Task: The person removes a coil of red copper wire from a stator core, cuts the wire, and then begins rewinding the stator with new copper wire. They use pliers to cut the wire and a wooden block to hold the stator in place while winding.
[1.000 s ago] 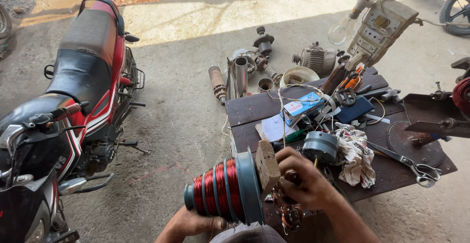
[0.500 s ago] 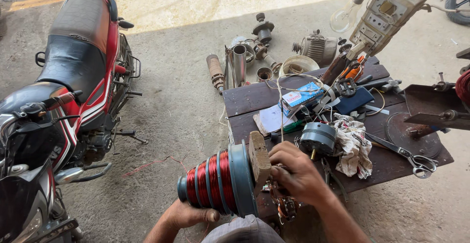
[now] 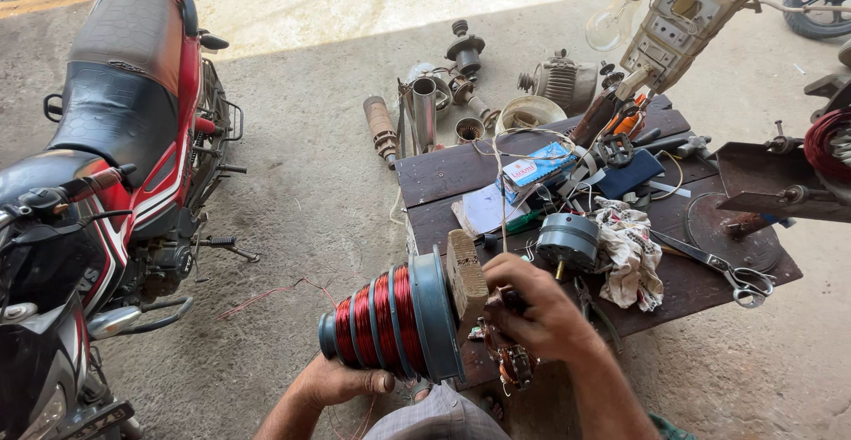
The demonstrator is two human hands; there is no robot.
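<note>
Near the bottom edge, centre, a stepped former wound with red copper wire (image 3: 390,320) is being held sideways, just off the near-left corner of the low wooden table (image 3: 443,174). Left hand (image 3: 341,382) is cupping it from below; fingers curled shut against the underside of the narrow end. Right hand (image 3: 541,311) is closing over the wide end beside the wooden block (image 3: 467,276), fingers wrapped round a small dark part there; exact part cannot be told. A clump of brownish coil ends (image 3: 510,365) is hanging under that hand.

Table condition: cluttered. Grey round motor part (image 3: 567,241) is sitting just right of the right hand, a stained rag (image 3: 631,254) touching it on the right, scissors (image 3: 736,276) further right. Blue-and-white carton (image 3: 536,167) and papers lying far of the hand. Loose metal parts, incl. a steel tube (image 3: 424,112), scattered on the floor beyond the table. Red motorcycle (image 3: 133,139) standing left, well apart.

Risks, as judged:
- Former is being carried by hands only, no rest under it. Slack in the left grip could be letting it roll off and drop to the concrete; windings would scuff.
- Thin loose wire is trailing on the floor near left and across the table; a snag while turning could be pulling turns out or snapping it.
- Crowded table near the right hand: elbow may be knocking the motor part or the rag off.
</note>
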